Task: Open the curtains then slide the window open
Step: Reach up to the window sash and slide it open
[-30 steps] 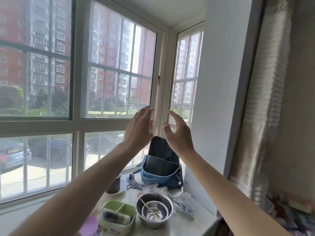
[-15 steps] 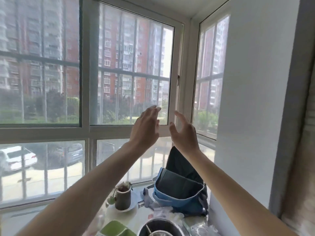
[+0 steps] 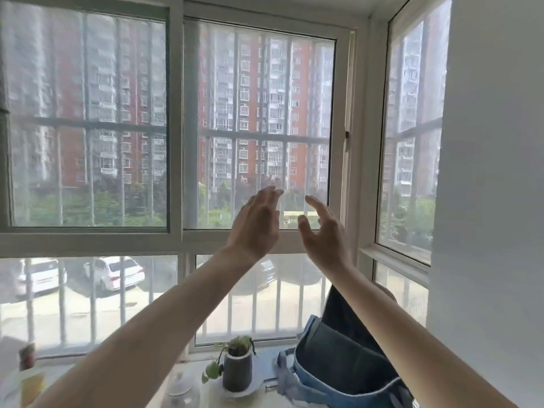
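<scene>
A white-framed sliding window (image 3: 343, 128) fills the wall ahead, its right sash meeting the frame near a small dark latch (image 3: 347, 136). My left hand (image 3: 257, 223) is raised in front of the lower part of that sash, fingers spread, holding nothing. My right hand (image 3: 325, 234) is raised beside it, a little to the right, fingers apart and slightly curled, also holding nothing. Neither hand touches the frame. No curtain shows in this view.
On the sill below stand a small potted plant (image 3: 237, 366) on a saucer and an open blue bag (image 3: 338, 366). A jar and packets sit at the lower left. A white wall (image 3: 488, 201) rises close on the right, with a side window (image 3: 412, 136) beside it.
The view has swung up and to the left, so the curtain at the right edge and the bowl on the sill have left the frame. Both hands stay raised and apart, now before the right sash.
</scene>
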Demonstrator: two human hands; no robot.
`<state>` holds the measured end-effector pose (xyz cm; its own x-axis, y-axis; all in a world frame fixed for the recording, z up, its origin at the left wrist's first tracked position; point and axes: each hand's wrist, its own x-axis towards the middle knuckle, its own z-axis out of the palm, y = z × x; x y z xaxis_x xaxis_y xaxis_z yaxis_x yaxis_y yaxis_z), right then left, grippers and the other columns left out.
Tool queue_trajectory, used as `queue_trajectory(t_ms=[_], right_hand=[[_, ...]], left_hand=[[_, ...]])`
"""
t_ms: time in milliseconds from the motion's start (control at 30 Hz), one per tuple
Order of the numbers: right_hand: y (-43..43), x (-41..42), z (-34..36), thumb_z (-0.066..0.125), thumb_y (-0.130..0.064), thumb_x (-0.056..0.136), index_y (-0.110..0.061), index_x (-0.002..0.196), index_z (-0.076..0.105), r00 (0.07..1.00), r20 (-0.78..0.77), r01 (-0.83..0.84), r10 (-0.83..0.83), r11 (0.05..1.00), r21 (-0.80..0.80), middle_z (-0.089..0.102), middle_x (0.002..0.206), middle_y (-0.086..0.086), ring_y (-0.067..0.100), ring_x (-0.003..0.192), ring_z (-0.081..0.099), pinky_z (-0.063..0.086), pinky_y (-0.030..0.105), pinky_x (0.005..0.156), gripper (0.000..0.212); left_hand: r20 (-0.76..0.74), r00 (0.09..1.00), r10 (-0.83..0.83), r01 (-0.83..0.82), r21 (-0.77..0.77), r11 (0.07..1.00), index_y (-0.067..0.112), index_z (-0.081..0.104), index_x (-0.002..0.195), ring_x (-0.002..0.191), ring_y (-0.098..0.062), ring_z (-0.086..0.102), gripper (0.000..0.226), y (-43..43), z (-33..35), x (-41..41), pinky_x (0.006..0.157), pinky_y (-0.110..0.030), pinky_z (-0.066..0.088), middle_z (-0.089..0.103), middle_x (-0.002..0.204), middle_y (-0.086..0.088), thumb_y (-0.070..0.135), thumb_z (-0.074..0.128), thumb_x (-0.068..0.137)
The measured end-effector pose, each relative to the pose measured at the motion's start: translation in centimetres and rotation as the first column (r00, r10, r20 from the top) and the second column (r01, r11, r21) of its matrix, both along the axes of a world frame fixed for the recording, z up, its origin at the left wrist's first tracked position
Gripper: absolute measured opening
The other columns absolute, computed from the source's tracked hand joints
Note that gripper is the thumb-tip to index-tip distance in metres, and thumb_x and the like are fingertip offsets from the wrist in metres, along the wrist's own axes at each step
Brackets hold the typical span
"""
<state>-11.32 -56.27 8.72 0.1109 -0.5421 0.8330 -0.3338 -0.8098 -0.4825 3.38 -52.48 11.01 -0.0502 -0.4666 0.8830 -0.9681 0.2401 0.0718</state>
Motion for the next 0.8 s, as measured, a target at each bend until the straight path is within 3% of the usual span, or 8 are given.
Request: queue_trajectory(t_ms=[400,633,800], right_hand=[[-8.5,3.3,0.4,0.057,-0.021,0.099,-0.018,0.152,0.042,0.999,0.031,-0.019,0.018,0.999,0.028,0.048,0.153,-0.002,0.016,0.139,0.046,0.038,0.038,0.116,0.055],[-15.2,2.1,-0.4,0.056,-0.023,0.099,-0.016,0.153,0.041,0.998,0.068,-0.018,0.011,0.995,0.094,0.048,0.153,-0.001,0.018,0.14,0.046,0.039,0.043,0.115,0.056],[-20.0,-0.1,0.0,0.055,-0.021,0.1,-0.012,0.153,0.04,0.995,0.095,-0.033,0.024,0.995,0.098,0.047,0.154,0.002,0.017,0.142,0.044,0.036,0.04,0.118,0.056]], left_hand=[[0.043,0.999,0.019,-0.019,0.003,1.0,0.013,0.045,0.145,0.138,-0.024,0.046,0.052,-9.1,1.1,3.8,0.111,-0.041,0.043,0.044,0.153,-0.006,0.01,0.059,0.095],[0.232,0.961,0.153,-0.172,0.064,0.983,0.013,0.043,0.146,0.134,-0.028,0.05,0.055,-14.6,1.9,4.9,0.106,-0.043,0.047,0.045,0.152,-0.007,0.014,0.062,0.094],[0.378,0.894,0.242,-0.279,0.046,0.959,0.013,0.036,0.15,0.139,-0.028,0.044,0.055,-18.3,4.6,2.7,0.114,-0.041,0.038,0.038,0.157,-0.009,0.017,0.055,0.098]])
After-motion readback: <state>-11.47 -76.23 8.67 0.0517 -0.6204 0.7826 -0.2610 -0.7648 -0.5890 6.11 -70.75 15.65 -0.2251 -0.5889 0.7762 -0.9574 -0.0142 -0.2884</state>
